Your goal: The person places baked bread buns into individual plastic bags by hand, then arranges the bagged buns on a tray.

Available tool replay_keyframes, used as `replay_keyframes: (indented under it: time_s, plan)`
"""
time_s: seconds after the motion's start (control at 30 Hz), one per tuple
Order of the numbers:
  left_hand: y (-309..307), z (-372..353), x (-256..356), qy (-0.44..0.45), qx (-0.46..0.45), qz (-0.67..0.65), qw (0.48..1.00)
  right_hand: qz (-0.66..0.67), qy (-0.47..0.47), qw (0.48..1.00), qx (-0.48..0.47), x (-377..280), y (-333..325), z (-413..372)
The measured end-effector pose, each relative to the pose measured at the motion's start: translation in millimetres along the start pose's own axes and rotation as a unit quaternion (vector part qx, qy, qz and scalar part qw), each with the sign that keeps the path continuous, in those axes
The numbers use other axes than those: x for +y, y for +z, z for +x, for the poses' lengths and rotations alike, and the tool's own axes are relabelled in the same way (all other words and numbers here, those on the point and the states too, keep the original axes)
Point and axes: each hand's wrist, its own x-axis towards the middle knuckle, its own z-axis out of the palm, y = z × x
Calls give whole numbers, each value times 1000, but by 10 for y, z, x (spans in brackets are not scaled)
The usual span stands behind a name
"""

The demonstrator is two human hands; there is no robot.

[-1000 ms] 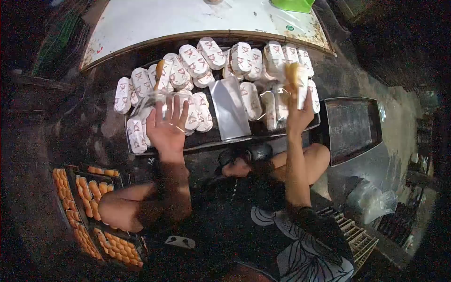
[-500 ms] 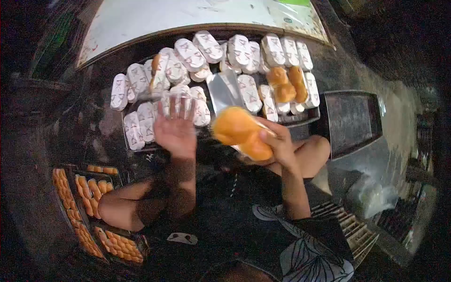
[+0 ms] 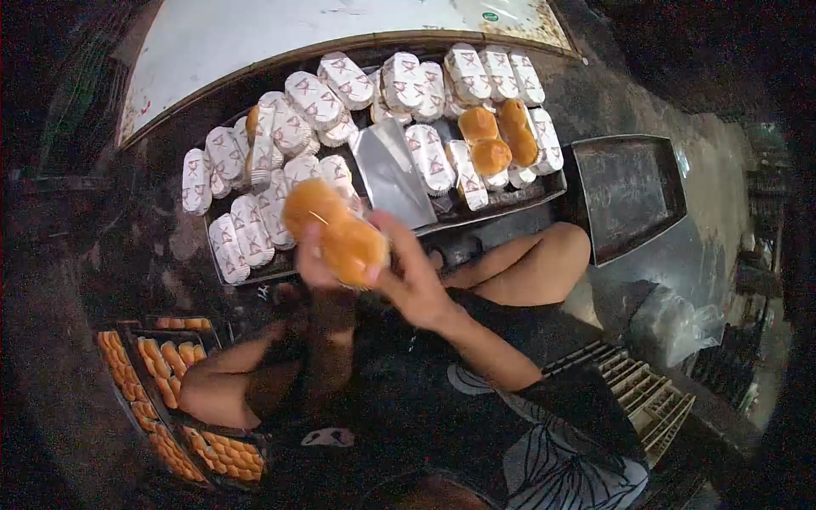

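Observation:
A golden-brown bun (image 3: 336, 229) with rounded lobes is between my two hands, tilted over the front edge of the black tray (image 3: 493, 214). My right hand (image 3: 416, 280) grips its lower right end, thumb on the near side. My left hand (image 3: 314, 263) holds it from the left; most of those fingers are behind the bun and slightly blurred. A stack of clear plastic bags (image 3: 393, 174) lies in the tray beyond the bun. Around it sit several buns in white printed paper cups (image 3: 429, 160), mostly bottom up. Two bun packs show brown tops, one being this bun (image 3: 516, 132).
A white board (image 3: 340, 30) borders the tray's far side. An empty-looking dark tray (image 3: 629, 200) is at right, with crumpled clear plastic (image 3: 671, 323) below it. Trays of buns (image 3: 225, 455) stand at lower left, a slatted crate (image 3: 642, 395) at lower right.
The bun moved left, from my right hand alone into both hands. My left hand, spread open before, has closed on it. The bag stack now shows fully.

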Motion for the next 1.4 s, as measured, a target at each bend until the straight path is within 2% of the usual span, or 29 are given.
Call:
replay_keyframes:
  time_s: [0.07, 0.1, 0.13, 0.17, 0.2, 0.27, 0.3, 0.33, 0.4, 0.43, 0.5, 0.57, 0.6, 0.67, 0.7, 0.73, 0.8, 0.87, 1.0, 1.07, 1.1, 1.13, 1.2, 1.23, 1.27, 1.3, 1.33, 1.37, 1.4]
  plan:
    - [-527, -160, 200, -17, 96, 112, 989, -51, -31, 998, 12, 7, -1, -26]
    - [-649, -205, 47, -18, 92, 114, 989, -104, -65, 992, 22, 30, -21, -9]
    - [-711, -280, -244, 26, 161, 285, 945, -104, -63, 992, 27, 97, -62, 23]
    - [-678, -265, -547, 70, 220, 446, 865, -127, 19, 991, -46, 213, -142, 135]
    - [78, -172, -780, 187, 259, 357, 878, -146, 99, 977, -118, 308, -231, 296]
    - [-2, -174, -748, 35, 171, 459, 871, -200, 109, 971, -70, 183, -516, 845]
    - [-70, -41, -723, 113, 73, 696, 705, -204, 67, 976, -38, -96, -629, 1141]
    - [-154, 204, -721, 182, -33, 862, 472, -211, 25, 977, -8, -300, -663, 1384]
    - [-380, 908, -779, 306, -92, 909, 268, -120, -231, 960, 98, -261, -541, 1661]
    - [-467, 1053, -767, 315, -97, 906, 264, -199, -217, 955, 47, -178, -491, 1683]
    - [-647, 1389, -620, 266, -154, 927, 214, -171, -159, 972, 8, -7, -601, 1238]
    - [-853, 1523, -522, 196, -203, 944, 170, -104, -41, 993, -26, 539, -741, 658]
    - [-890, 1585, -512, 160, -226, 950, 145, -101, 50, 994, 15, 657, -814, 305]
    - [-451, 1484, -456, 121, -193, 962, 153, -38, 181, 983, 22, 1016, -877, -208]
    - [-312, 1437, -446, 110, -135, 950, 260, 5, 258, 966, 18, 1149, -880, -346]
    - [-154, 1396, -438, 98, -74, 924, 362, 8, 260, 965, 19, 1149, -870, -331]
    - [219, 1272, -486, 53, -21, 918, 392, -69, 113, 984, 119, 992, -842, -206]
    - [445, 1078, -542, 19, 38, 868, 495, -146, 124, 972, 136, 660, -858, 31]
    - [405, 692, -662, 86, -84, 862, 493, -198, 70, 970, 124, 624, -802, 109]
    - [381, 528, -742, 158, 75, 847, 502, 62, 336, 939, 40, 463, -793, 110]
    - [350, 419, -820, 155, 79, 840, 515, 193, 401, 894, -46, 459, -900, 166]
    - [339, 350, -887, 153, 80, 839, 517, 192, 403, 894, -45, 479, -906, 228]
    - [335, 230, -1012, 206, 33, 765, 609, 395, 277, 863, 152, 479, -810, 317]
    - [146, 289, -1076, 224, 76, 610, 756, 448, 166, 854, 204, 390, -648, 427]
    - [166, 381, -1014, 229, 75, 608, 756, 447, 163, 857, 200, 358, -520, 440]
    - [183, 462, -893, 168, 165, 384, 893, 589, 184, 776, 135, 329, -389, 373]
    - [178, 482, -752, 92, 240, 129, 958, 711, 202, 670, 67, 332, -303, 288]
    - [68, 439, -529, 49, 197, 203, 958, 661, 289, 693, -18, 438, -245, 229]
    - [-34, 429, -399, 70, 218, 278, 933, 348, 293, 889, -55, 617, -376, 298]
